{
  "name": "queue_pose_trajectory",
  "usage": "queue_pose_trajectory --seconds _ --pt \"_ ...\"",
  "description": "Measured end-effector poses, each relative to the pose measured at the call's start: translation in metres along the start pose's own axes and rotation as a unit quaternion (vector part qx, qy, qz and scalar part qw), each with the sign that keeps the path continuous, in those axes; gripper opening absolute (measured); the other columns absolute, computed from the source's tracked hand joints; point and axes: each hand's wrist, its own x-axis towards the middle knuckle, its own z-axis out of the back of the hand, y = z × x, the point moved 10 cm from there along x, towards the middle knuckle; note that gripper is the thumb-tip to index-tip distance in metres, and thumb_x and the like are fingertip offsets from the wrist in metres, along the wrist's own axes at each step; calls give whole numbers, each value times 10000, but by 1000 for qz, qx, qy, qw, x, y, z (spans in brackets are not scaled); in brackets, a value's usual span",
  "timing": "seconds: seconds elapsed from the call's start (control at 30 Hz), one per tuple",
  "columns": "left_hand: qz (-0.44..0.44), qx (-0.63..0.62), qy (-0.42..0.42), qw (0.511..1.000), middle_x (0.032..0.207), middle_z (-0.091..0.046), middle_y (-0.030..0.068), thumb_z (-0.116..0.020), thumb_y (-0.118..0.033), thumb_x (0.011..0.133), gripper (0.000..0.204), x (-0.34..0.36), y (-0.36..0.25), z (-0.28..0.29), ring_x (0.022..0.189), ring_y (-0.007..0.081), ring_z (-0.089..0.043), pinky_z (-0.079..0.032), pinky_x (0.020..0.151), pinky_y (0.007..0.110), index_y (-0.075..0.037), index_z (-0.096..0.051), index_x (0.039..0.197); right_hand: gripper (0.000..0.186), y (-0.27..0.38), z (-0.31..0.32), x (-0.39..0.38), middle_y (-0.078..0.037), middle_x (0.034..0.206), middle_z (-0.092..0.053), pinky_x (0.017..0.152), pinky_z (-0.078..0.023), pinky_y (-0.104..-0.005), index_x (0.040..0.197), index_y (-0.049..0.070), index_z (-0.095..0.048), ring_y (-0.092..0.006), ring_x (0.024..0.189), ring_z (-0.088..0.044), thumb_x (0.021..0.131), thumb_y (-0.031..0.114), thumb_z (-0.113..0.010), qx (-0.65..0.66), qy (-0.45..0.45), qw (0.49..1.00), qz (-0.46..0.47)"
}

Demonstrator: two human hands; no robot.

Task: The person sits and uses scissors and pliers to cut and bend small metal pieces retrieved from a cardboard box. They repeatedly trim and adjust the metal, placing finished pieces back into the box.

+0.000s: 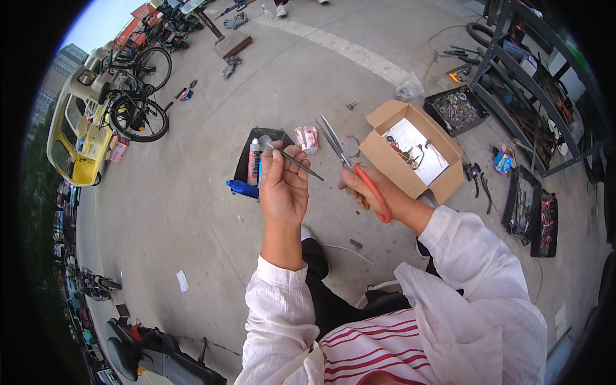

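My left hand [283, 189] is closed with its palm up and grips a thin dark rod-like piece [310, 169], which slants down to the right past the fingers. In my right hand [391, 192] is a pair of scissors [333, 136] with orange-red handles; their long metal blades point up and away, slightly parted. The blade tips stand apart from the dark piece. Just beyond my left hand a black bin [240, 164] holds a white bottle [254, 160] and a blue bottle [242, 188]. A pink-and-white packet [307, 140] lies beside it on the ground.
An open cardboard box [453, 181] with small wired parts on a white sheet stands right of the scissors. Behind it is a black tray [478, 117] of metal hardware. Pliers [475, 179], toolbox trays [521, 204] and a metal rack [538, 80] line the right. Bicycles [140, 118] stand far left.
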Motion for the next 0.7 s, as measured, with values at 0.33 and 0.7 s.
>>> queue_pose_trajectory --seconds 0.33,0.7 --pt "25 91 -22 995 989 -653 92 -509 -161 977 149 -5 15 -4 792 136 -628 -530 686 250 -94 -492 1110 211 13 -16 7 -5 620 -502 480 -357 -219 789 53 -557 -81 519 -459 876 223 -648 171 46 984 22" --pt "-38 248 -50 967 908 -653 73 -577 -171 944 161 -7 -4 -1 704 102 -610 -532 619 247 -53 -564 1051 172 7 -21 9 -27 671 -548 488 -387 -222 796 33 -569 -84 548 -493 876 177 -615 163 64 985 11"
